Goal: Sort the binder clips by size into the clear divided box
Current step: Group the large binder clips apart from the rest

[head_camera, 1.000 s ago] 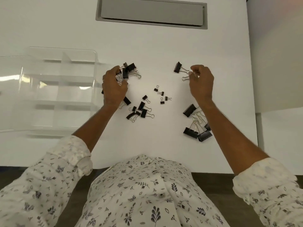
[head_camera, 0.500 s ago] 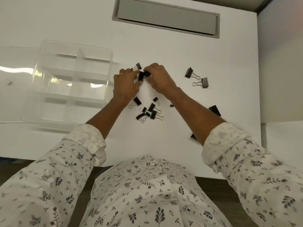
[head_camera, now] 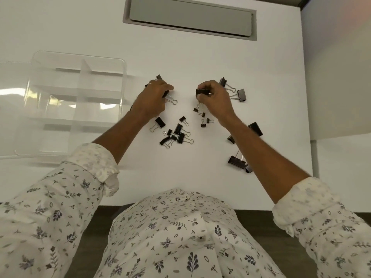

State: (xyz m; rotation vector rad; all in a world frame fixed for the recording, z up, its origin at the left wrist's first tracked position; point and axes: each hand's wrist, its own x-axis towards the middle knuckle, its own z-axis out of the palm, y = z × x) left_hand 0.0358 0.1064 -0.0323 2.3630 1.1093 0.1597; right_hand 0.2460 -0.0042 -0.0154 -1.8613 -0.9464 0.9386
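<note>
Your right hand (head_camera: 215,101) pinches a black binder clip (head_camera: 202,92) over the white table (head_camera: 200,57), fingers curled tight. Your left hand (head_camera: 152,99) curls round a second clip (head_camera: 165,94), wire handle poking out to the right. Loose clips (head_camera: 177,135) lie between your forearms, with larger clips (head_camera: 236,161) beside your right arm. The clear divided box (head_camera: 80,56) sits left of your left hand.

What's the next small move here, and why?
Probably swing the left-hand grip, which holds clips, left over the clear divided box and drop them in one compartment: the box sits right beside it and looks empty.
</note>
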